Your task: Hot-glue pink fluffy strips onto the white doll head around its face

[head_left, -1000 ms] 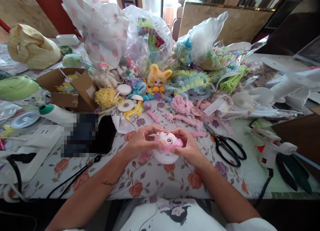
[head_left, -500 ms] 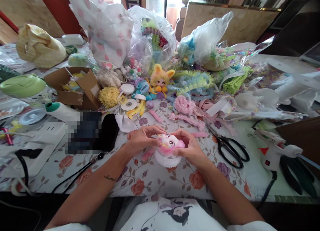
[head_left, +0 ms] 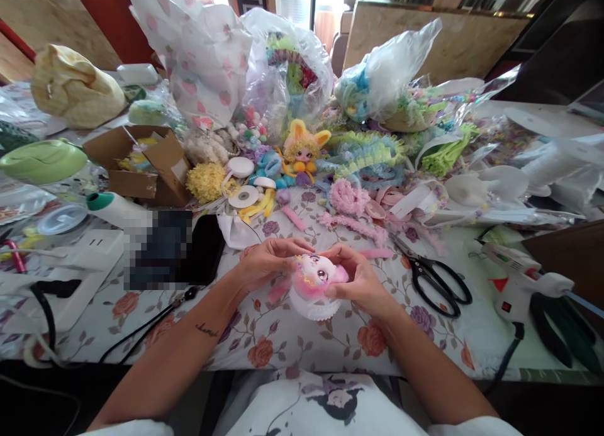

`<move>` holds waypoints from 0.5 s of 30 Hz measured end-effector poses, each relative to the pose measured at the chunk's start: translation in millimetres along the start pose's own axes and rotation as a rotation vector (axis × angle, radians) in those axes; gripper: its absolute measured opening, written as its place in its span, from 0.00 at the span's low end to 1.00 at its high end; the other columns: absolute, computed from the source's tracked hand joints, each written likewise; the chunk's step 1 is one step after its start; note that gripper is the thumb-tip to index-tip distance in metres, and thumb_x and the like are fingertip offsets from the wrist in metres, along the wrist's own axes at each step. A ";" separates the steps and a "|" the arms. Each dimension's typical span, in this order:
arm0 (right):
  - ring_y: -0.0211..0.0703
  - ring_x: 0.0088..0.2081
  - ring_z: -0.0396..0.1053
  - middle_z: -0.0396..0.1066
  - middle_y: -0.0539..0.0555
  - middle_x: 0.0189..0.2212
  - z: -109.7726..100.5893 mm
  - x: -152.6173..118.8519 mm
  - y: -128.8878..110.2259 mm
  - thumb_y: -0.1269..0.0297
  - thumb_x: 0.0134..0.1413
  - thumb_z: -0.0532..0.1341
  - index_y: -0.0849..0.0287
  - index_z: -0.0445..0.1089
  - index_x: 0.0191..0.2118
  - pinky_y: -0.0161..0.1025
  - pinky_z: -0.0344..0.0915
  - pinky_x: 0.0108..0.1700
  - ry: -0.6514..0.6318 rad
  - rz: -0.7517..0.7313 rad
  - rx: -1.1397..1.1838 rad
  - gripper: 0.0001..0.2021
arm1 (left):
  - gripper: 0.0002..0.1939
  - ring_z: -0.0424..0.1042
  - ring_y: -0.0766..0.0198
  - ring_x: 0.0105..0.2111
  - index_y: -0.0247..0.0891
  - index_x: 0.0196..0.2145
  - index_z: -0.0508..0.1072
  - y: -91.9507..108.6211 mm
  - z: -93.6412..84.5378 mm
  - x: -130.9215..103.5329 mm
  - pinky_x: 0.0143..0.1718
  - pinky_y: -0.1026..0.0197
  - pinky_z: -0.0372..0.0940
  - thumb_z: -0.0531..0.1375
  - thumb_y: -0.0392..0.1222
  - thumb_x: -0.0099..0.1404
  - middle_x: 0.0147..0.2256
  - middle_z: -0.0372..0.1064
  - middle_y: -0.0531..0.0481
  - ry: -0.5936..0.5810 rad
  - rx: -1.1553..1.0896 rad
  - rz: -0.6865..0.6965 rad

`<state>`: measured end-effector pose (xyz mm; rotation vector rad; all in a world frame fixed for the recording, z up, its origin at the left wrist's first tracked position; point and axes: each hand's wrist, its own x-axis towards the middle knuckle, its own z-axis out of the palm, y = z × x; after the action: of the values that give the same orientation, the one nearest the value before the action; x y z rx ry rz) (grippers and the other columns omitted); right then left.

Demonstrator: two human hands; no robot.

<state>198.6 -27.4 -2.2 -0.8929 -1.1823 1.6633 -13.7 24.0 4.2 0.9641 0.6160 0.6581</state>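
Observation:
Both my hands hold a small pink plush doll (head_left: pixel 315 279) with a white frilly skirt, just above the floral tablecloth (head_left: pixel 283 341) near its front edge. My left hand (head_left: pixel 264 263) pinches the doll's head from the left with its fingertips. My right hand (head_left: pixel 358 279) wraps the doll's right side, thumb on its front. The doll's face points up towards me. A pink strip of trim (head_left: pixel 278 292) lies under my left hand.
Black scissors (head_left: pixel 434 282) lie right of my hands, a white glue gun (head_left: pixel 519 282) further right. A black phone (head_left: pixel 198 250) and power strip (head_left: pixel 70 266) sit to the left. Behind: yellow plush doll (head_left: pixel 302 150), ribbon spools (head_left: pixel 240 197), lace trims, cardboard box (head_left: pixel 136 165), plastic bags.
The doll has tilted slightly to the left between my hands; my left fingertips have shifted on its head. Nothing else on the table has moved.

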 end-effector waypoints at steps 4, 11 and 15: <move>0.39 0.35 0.69 0.72 0.51 0.36 0.3 -0.2 -2.4 0.66 0.35 0.74 0.56 0.72 0.41 0.34 0.66 0.35 -0.032 -0.025 0.000 0.22 | 0.09 0.73 0.62 0.36 0.38 0.33 0.82 -1.4 -1.6 0.9 0.39 0.62 0.68 0.70 0.36 0.51 0.45 0.72 0.44 -0.013 -0.040 0.004; 0.41 0.36 0.69 0.72 0.51 0.36 -0.6 -0.2 -1.0 0.66 0.34 0.75 0.55 0.73 0.42 0.35 0.65 0.35 -0.030 -0.024 -0.042 0.24 | 0.09 0.74 0.62 0.34 0.36 0.32 0.82 -6.5 -2.3 2.8 0.37 0.63 0.69 0.71 0.35 0.49 0.46 0.72 0.42 -0.005 -0.075 -0.022; 0.43 0.38 0.70 0.72 0.51 0.39 2.5 0.3 -2.5 0.64 0.37 0.74 0.53 0.71 0.41 0.37 0.66 0.38 0.034 -0.073 -0.097 0.22 | 0.12 0.74 0.63 0.32 0.37 0.37 0.81 -2.6 2.4 0.6 0.35 0.63 0.69 0.66 0.45 0.58 0.43 0.74 0.43 0.046 -0.020 0.008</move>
<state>196.9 -27.5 0.9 -0.9237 -1.2658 1.5381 -11.0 22.1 2.8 0.9356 0.6456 0.6937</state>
